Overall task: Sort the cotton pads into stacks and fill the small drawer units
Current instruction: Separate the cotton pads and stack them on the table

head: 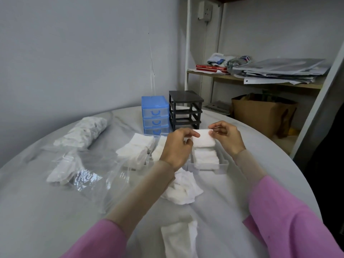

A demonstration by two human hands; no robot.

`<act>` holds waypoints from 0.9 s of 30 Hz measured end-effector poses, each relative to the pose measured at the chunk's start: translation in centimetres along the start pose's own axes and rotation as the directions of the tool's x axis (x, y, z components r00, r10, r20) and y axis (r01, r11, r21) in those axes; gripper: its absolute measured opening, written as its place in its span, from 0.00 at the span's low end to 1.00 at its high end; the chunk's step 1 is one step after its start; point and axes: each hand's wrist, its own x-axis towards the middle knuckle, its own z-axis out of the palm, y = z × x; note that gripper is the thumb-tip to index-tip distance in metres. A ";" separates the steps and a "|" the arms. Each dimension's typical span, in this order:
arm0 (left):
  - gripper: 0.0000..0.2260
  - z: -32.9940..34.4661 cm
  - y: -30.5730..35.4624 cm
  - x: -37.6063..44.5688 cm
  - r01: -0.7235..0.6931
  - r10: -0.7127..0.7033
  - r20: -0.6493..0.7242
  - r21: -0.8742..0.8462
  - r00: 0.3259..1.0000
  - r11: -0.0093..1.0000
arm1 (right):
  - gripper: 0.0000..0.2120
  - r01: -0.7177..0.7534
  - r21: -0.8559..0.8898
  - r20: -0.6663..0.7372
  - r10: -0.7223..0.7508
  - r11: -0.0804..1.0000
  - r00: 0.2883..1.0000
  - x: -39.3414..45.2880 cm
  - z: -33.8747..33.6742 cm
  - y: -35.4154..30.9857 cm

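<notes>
Head view shows the left hand (176, 146) and right hand (226, 135) each pinching one end of a small stack of cotton pads (203, 140), held just above a clear drawer (221, 163) already part-filled with pads. The step in hand is judged to be loading this drawer. The next move calls for lowering the stack squarely behind the pads inside, then returning the drawer to the black drawer frame (185, 109).
</notes>
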 end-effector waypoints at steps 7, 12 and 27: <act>0.17 0.7 -1.7 0.5 -0.129 0.075 0.181 0.308 0.981 0.942 | 0.04 0.039 -0.092 0.000 -0.039 0.995 0.999 -0.1 0.5 0.1; 0.18 1.0 -1.9 0.6 -0.139 0.054 0.235 0.362 0.970 0.922 | 0.04 0.091 -0.212 0.014 -0.090 0.973 0.996 -0.1 0.7 0.4; 0.16 1.4 -1.1 -0.2 -0.198 0.017 0.339 0.506 0.940 0.839 | 0.10 0.260 -0.600 0.281 -0.104 0.757 0.954 -1.1 -0.3 0.7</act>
